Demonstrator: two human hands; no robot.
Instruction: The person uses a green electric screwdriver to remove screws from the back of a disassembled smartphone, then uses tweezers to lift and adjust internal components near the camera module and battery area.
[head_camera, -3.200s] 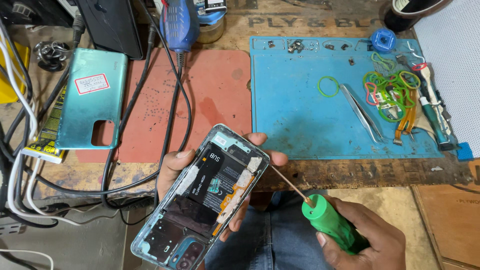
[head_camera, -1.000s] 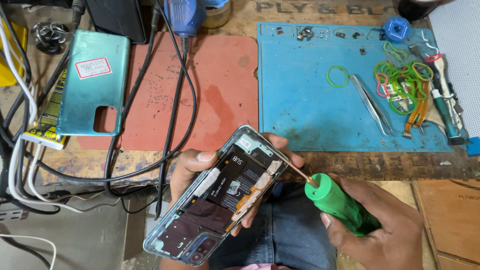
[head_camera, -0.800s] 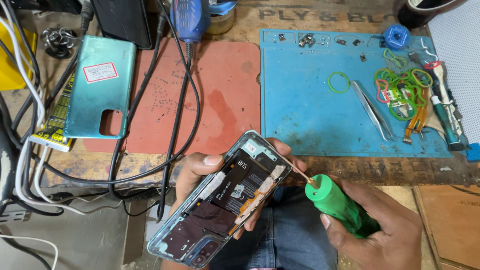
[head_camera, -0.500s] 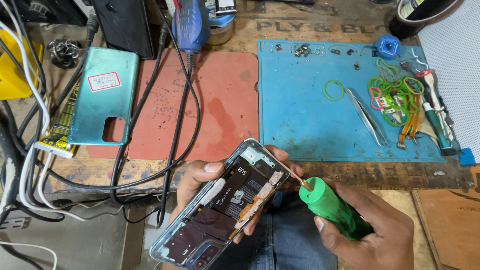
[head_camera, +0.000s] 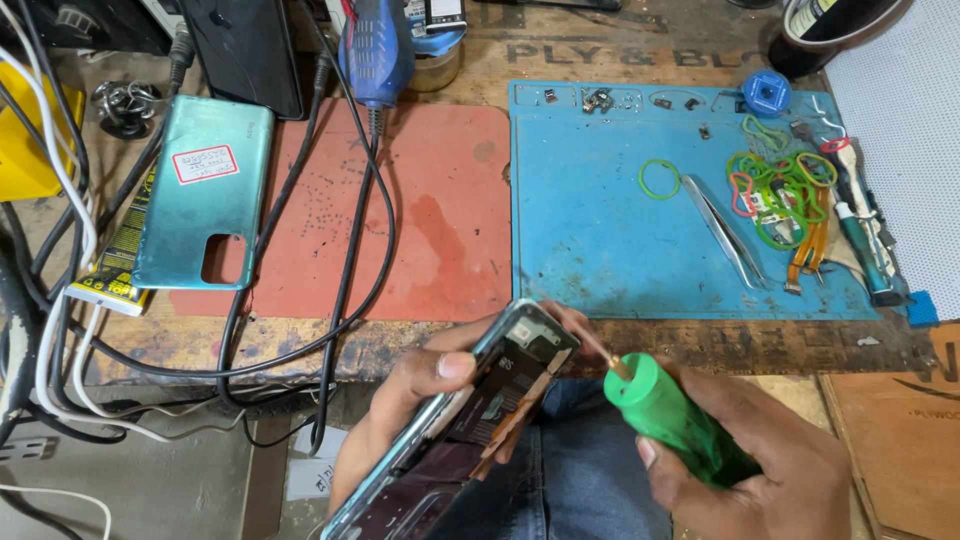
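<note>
My left hand (head_camera: 415, 400) holds an opened phone (head_camera: 470, 420) with its back removed, tilted on edge, dark internals and an orange flex cable showing. My right hand (head_camera: 750, 460) grips a green-handled screwdriver (head_camera: 670, 415). Its thin metal shaft points up-left and its tip meets the phone's upper right corner. Both hands sit below the wooden bench edge, over my lap in blue jeans.
On the bench lie a teal phone back cover (head_camera: 205, 190), a red mat (head_camera: 400, 215) and a blue work mat (head_camera: 620, 230) with tweezers (head_camera: 725, 230), rubber bands (head_camera: 780, 185) and small screws. Black and white cables (head_camera: 345, 250) hang at left beside a blue tool (head_camera: 375, 50).
The phone has tilted more onto its edge and dropped lower in view. The screwdriver moved in until its tip reached the phone's top corner.
</note>
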